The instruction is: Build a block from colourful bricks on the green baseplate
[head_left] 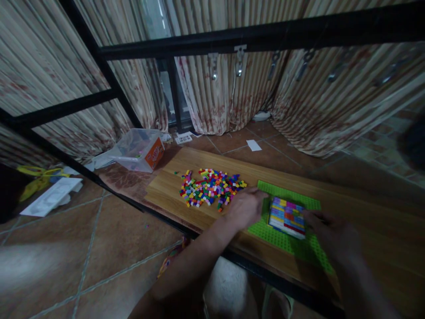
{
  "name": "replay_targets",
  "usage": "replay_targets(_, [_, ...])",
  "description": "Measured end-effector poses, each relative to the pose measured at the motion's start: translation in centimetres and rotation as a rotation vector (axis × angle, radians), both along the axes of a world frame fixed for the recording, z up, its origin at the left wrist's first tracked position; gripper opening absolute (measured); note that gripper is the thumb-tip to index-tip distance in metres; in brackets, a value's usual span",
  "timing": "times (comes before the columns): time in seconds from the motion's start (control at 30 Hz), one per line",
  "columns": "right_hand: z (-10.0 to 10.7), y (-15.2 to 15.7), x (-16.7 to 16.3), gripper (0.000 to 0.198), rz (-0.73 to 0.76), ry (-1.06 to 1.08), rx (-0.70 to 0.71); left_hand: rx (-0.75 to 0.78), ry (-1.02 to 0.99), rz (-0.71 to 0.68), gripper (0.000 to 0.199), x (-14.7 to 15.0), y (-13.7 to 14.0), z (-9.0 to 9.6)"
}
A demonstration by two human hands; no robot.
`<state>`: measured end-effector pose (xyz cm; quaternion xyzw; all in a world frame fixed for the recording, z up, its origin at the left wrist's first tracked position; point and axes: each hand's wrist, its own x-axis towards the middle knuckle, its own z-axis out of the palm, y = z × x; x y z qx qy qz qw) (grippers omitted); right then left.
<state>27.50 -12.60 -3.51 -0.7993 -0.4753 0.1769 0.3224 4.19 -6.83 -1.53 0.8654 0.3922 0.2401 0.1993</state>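
A bright green baseplate (265,228) lies on the wooden board. On it stands a low, flat-topped block of multicoloured toy bricks (287,215), with a white layer along its near side. My left hand (247,206) is over the plate's left edge, between the block and the loose bricks. Its fingers are curled together, and anything within them is hidden. At the block's right side, my right hand (335,235) has its fingertips against or very close to the bricks. Those fingers are bent inward and slightly blurred; what they pinch cannot be made out.
Many loose coloured bricks (209,188) are spread across the wooden board (172,166). Past its left end sits a clear plastic box (133,148) with an orange label. A black metal rail (232,40) crosses above, in front of striped curtains (212,97). White paper (254,145) lies on the tiled floor.
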Motion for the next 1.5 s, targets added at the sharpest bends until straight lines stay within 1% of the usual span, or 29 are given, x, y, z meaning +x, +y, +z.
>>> replay_targets(0.07, [0.7, 0.0, -0.6, 0.044, -0.084, -0.032, -0.058, -0.007, -0.018, 0.131, 0.034, -2.0, 1.2, 0.1])
replay_targets(0.13, [1.4, 0.0, -1.2, 0.043, -0.104, -0.025, -0.075, -0.008, -0.03, 0.25, 0.037, -4.0, 2.3, 0.2])
replay_targets(0.27, [1.8, -0.1, -1.8, 0.04, -0.11, -0.013, -0.06, -0.04, 0.033, 0.343, 0.04, -7.2, 3.6, 0.6])
replay_targets(0.4, [1.3, 0.0, -1.6, 0.045, -0.1, -0.018, -0.02, -0.116, 0.121, 0.454, 0.036, -8.8, 3.9, 0.8])
replay_targets(0.53, [0.9, 0.1, -1.6, 0.043, -0.103, -0.027, 0.009, -0.149, 0.192, 0.493, 0.034, -9.1, 3.8, 0.4])
replay_targets(0.67, [1.2, 0.1, -2.0, 0.039, -0.115, -0.037, 0.033, -0.151, 0.24, 0.496, 0.034, -8.8, 3.8, 0.2])
replay_targets(0.8, [1.7, 0.2, -2.4, 0.039, -0.113, -0.043, 0.064, -0.144, 0.293, 0.48, 0.028, -8.7, 4.0, 0.6])
replay_targets(0.87, [1.9, 0.1, -2.6, 0.039, -0.12, -0.028, 0.077, -0.144, 0.283, 0.475, 0.025, -8.8, 4.1, 0.8])
replay_targets(0.97, [2.0, 0.1, -2.8, 0.037, -0.146, 0.028, 0.154, -0.145, 0.135, 0.458, 0.022, -8.8, 4.3, 0.9])
replay_targets(1.07, [2.1, 0.1, -3.2, 0.033, -0.156, 0.15, 0.298, -0.237, -0.115, 0.38, 0.018, -7.9, 4.3, 0.7])
replay_targets(1.17, [2.2, 0.1, -3.7, 0.028, -0.15, 0.263, 0.413, -0.442, -0.407, 0.236, 0.014, -5.6, 3.3, 0.8])
replay_targets(1.23, [2.3, 0.0, -4.3, 0.025, -0.095, 0.358, 0.46, -0.597, -0.601, 0.142, 0.013, -3.6, 2.1, 1.1])
replay_targets(1.3, [2.4, -0.3, -4.9, 0.023, 0.016, 0.47, 0.459, -0.765, -0.734, 0.079, 0.016, -1.7, 0.8, 1.4])
replay_targets(1.4, [2.7, -0.9, -5.8, 0.023, 0.209, 0.587, 0.405, -1.02, -0.885, 0.049, 0.025, 0.7, -0.8, 1.7])
replay_targets(1.5, [2.9, -1.3, -6.2, 0.024, 0.305, 0.635, 0.395, -1.214, -1.009, 0.024, 0.032, 2.2, -1.6, 1.6])
